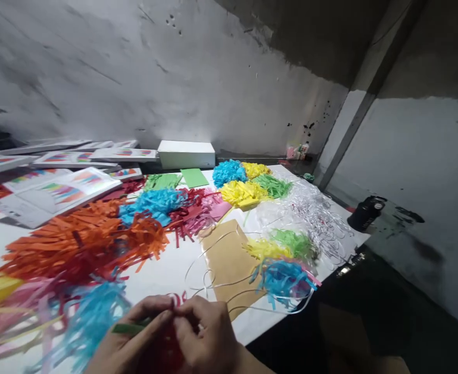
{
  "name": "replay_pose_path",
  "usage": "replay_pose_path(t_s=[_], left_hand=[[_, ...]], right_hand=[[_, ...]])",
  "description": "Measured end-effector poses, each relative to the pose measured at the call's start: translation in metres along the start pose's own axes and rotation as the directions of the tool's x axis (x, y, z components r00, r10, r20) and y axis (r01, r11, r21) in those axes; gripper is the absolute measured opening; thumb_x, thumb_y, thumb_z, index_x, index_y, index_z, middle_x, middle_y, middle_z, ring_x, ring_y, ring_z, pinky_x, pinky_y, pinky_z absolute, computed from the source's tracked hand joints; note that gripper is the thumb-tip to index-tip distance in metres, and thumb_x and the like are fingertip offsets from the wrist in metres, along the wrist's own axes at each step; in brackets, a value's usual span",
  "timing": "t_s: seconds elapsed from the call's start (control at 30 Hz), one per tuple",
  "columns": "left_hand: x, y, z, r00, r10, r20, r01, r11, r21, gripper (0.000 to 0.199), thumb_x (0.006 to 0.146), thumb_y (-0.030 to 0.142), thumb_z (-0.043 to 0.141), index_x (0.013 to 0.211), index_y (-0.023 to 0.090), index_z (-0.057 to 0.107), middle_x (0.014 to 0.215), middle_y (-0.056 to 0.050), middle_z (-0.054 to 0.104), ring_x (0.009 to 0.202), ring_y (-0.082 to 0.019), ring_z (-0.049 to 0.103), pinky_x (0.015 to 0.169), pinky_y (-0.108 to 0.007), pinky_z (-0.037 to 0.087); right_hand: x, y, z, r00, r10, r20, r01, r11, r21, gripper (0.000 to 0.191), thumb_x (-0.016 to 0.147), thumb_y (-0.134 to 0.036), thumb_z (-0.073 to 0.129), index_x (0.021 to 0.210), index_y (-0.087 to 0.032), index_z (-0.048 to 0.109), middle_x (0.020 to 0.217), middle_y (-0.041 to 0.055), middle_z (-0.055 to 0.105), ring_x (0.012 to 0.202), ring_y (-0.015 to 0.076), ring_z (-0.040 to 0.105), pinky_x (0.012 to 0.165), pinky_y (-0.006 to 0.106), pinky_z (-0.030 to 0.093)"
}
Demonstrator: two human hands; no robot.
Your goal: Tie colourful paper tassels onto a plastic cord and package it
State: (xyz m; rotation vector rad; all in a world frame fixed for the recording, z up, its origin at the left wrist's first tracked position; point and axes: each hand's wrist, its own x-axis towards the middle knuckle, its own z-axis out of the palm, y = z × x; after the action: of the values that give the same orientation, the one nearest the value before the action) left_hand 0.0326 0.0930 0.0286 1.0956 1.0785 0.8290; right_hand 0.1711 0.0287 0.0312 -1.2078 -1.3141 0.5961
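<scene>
My left hand and my right hand meet at the bottom middle, fingertips pinched together. Between them is a bunch of red tissue paper, partly hidden by the fingers. A narrow green strip sticks out from my left hand. White string loops away from near my fingertips over a brown sheet. To the right lie blue tassels, with yellow tassels and green tassels behind. Blurred blue tassels lie left of my left hand.
Orange fringed paper covers the left of the white table. Flat printed boxes are piled behind it, beside a white box. Tangled silvery string lies along the right edge, near a black container.
</scene>
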Motion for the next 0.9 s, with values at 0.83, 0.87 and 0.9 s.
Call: replay_pose_path(t_s=[0.83, 0.87, 0.9], left_hand=[[-0.029, -0.007, 0.024, 0.926, 0.319, 0.204, -0.355, 0.919, 0.173, 0.026, 0.087, 0.050, 0.064, 0.091, 0.026, 0.073, 0.094, -0.008, 0.073, 0.090, -0.026, 0.065, 0.084, -0.033, 0.050], [-0.030, -0.006, 0.022, 0.925, 0.299, 0.233, -0.344, 0.922, 0.180, 0.028, 0.087, 0.051, 0.063, 0.093, 0.026, 0.073, 0.095, -0.008, 0.073, 0.091, -0.026, 0.065, 0.085, -0.033, 0.049], [-0.030, -0.006, 0.020, 0.928, 0.279, 0.245, -0.328, 0.926, 0.186, 0.028, 0.087, 0.051, 0.063, 0.093, 0.025, 0.074, 0.094, -0.008, 0.074, 0.090, -0.026, 0.065, 0.084, -0.033, 0.049]], right_hand=[[-0.019, 0.012, -0.020, 0.990, 0.132, -0.038, -0.133, 0.991, -0.004, 0.034, 0.096, -0.049, 0.048, 0.089, -0.023, 0.068, 0.075, 0.0017, 0.066, 0.063, 0.0150, 0.059, 0.061, 0.022, 0.046], [-0.019, 0.013, -0.020, 0.990, 0.138, -0.033, -0.138, 0.990, 0.023, 0.033, 0.096, -0.050, 0.048, 0.091, -0.023, 0.067, 0.073, 0.0011, 0.065, 0.063, 0.0150, 0.059, 0.060, 0.022, 0.046], [-0.020, 0.013, -0.021, 0.987, 0.155, -0.038, -0.153, 0.987, 0.048, 0.033, 0.095, -0.050, 0.050, 0.094, -0.023, 0.067, 0.072, 0.0003, 0.064, 0.062, 0.0151, 0.060, 0.059, 0.022, 0.046]])
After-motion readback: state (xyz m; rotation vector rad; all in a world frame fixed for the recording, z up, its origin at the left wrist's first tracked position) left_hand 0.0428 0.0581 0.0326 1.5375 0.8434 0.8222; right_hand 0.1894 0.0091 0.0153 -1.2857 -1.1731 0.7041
